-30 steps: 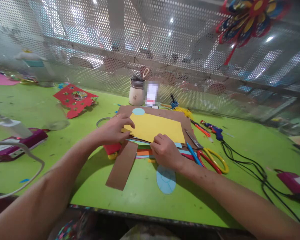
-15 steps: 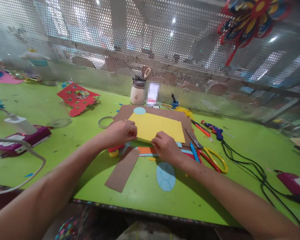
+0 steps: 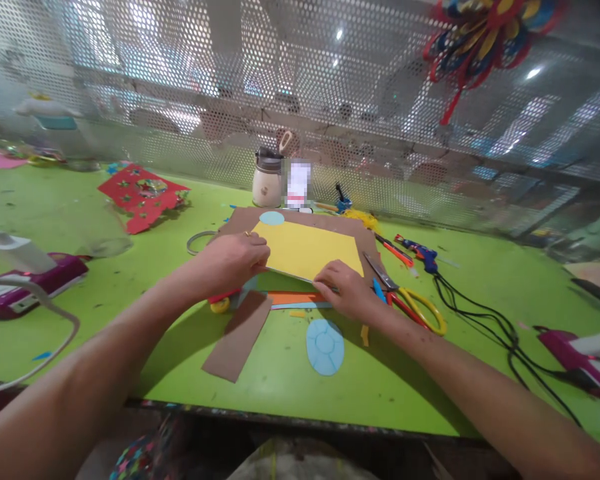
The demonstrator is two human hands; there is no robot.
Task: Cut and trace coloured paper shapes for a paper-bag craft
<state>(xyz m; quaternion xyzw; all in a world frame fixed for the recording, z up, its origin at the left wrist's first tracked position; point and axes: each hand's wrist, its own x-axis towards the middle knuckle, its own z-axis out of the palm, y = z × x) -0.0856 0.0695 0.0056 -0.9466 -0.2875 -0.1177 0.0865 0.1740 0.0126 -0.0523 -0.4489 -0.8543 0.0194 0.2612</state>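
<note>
My left hand [image 3: 233,260] gripped the near left corner of the yellow sheet [image 3: 307,250], fingers curled over its edge, while my right hand [image 3: 347,288] pinched the near right corner, thumb on top. A second earlier both hands lay flatter on the pile, the left one spread over the sheet's left side; by this moment they had closed on the two near corners and the sheet's front edge had come up off the stack, so I judged the yellow sheet to be in the middle of being lifted free. The sheet lay between my hands, its far edge resting on the brown card [image 3: 350,230] beneath. Under the raised edge, green, orange and blue paper strips [image 3: 295,299] showed. A brown strip [image 3: 237,335] lay just in front of my left hand, a light blue oval [image 3: 325,346] near my right wrist on the green table [image 3: 80,220]. Scissors [image 3: 410,303] lay just beside my right hand, a glue gun [image 3: 420,252] and its black cord beyond them. A small jar [image 3: 267,180] stood at the table's far edge, a red cut-out [image 3: 140,195] well to the left.
</note>
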